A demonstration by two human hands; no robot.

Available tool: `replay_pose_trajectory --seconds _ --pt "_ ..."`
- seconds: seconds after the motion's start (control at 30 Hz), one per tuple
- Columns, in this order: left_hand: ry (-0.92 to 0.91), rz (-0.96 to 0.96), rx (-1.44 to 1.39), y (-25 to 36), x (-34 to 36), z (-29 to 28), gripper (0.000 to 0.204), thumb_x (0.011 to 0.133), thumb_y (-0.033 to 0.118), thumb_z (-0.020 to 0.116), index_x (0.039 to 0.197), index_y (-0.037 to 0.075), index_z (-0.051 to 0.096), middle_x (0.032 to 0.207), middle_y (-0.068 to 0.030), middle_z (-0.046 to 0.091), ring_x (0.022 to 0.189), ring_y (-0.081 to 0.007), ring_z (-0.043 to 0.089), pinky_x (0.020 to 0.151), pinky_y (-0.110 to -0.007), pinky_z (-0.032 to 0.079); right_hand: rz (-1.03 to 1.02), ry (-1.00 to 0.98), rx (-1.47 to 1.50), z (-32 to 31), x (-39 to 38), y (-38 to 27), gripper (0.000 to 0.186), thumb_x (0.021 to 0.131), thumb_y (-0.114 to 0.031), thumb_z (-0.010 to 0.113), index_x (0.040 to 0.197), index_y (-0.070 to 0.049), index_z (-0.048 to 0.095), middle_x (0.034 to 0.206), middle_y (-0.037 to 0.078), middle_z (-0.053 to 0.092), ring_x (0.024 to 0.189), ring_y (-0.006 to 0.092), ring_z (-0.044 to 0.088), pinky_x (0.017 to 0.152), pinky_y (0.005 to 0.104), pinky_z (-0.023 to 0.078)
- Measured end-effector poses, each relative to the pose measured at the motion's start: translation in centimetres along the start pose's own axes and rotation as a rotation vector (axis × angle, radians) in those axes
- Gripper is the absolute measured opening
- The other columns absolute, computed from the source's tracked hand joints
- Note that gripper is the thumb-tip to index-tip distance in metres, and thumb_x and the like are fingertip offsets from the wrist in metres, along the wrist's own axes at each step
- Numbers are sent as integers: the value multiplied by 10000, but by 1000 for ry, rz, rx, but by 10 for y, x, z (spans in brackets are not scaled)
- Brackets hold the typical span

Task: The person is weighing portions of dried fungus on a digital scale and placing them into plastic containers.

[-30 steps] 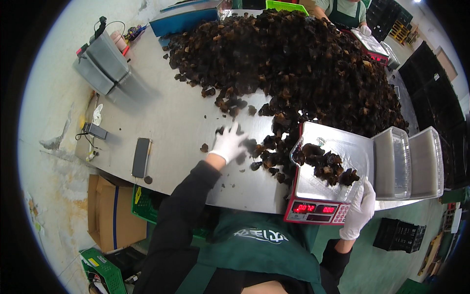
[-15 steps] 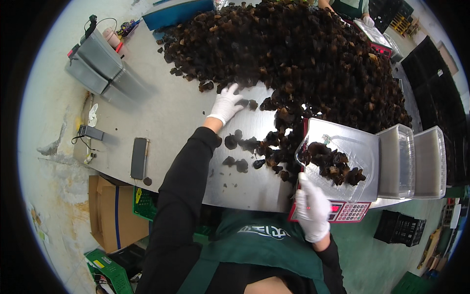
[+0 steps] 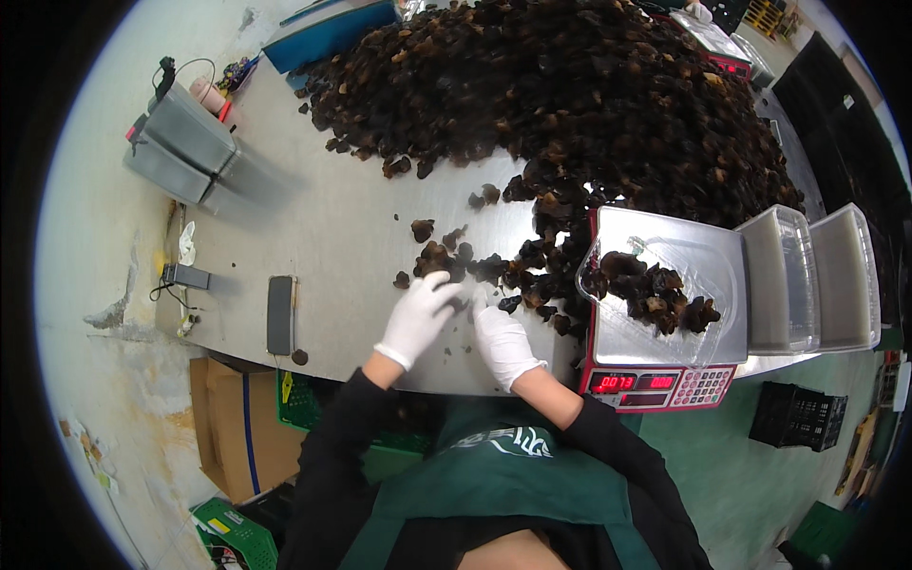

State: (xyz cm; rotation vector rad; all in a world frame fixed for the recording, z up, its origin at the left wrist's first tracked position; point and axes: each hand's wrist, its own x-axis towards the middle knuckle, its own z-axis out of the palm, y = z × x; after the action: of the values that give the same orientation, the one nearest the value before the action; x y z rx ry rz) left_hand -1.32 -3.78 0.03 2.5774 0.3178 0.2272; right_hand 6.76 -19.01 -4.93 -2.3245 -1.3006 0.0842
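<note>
My left hand (image 3: 420,321), in a white glove, is over the near part of the metal table (image 3: 332,214). Its fingers are apart, beside a small cluster of dark wood ear mushrooms (image 3: 435,258). Close to its right is my gloved right hand (image 3: 505,344), fingertips pointing away and blurred, so I cannot tell whether they hold a piece. Farther right, a clear plastic tray (image 3: 608,296) with several mushrooms sits on a digital scale (image 3: 684,237) with a red base and lit display. A big heap of mushrooms (image 3: 570,95) covers the far side.
Two clear plastic containers (image 3: 781,285) stand right of the scale. At left are grey bins (image 3: 180,128), a small grey box (image 3: 185,276) with a cable and a dark flat phone-like object (image 3: 280,315). A second scale (image 3: 727,65) is at far right, a cardboard box (image 3: 223,427) below left.
My left hand has come back from the heap's edge, and more mushrooms lie in the near cluster. My right hand has moved left, away from the scale, uncovering its display.
</note>
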Motion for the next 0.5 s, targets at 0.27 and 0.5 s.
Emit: replay_pose_trajectory --seconds 0.27,0.5 --pt "206 106 32 -15 -6 33 289 717 30 700 999 64 643 1109 -74 587 981 -281 566 822 -359 502 -5 -19 103 -48 -29 -9 95 889 -121 536 889 -27 526 673 121 585 593 278 623 539 384 512" --pt "294 210 -150 57 21 -1 247 753 10 698 993 10 641 1074 -102 607 958 -290 574 824 -354 488 139 552 133 -195 -79 43 424 877 -93 651 1278 9 557 949 188 649 761 294 651 663 367 531"
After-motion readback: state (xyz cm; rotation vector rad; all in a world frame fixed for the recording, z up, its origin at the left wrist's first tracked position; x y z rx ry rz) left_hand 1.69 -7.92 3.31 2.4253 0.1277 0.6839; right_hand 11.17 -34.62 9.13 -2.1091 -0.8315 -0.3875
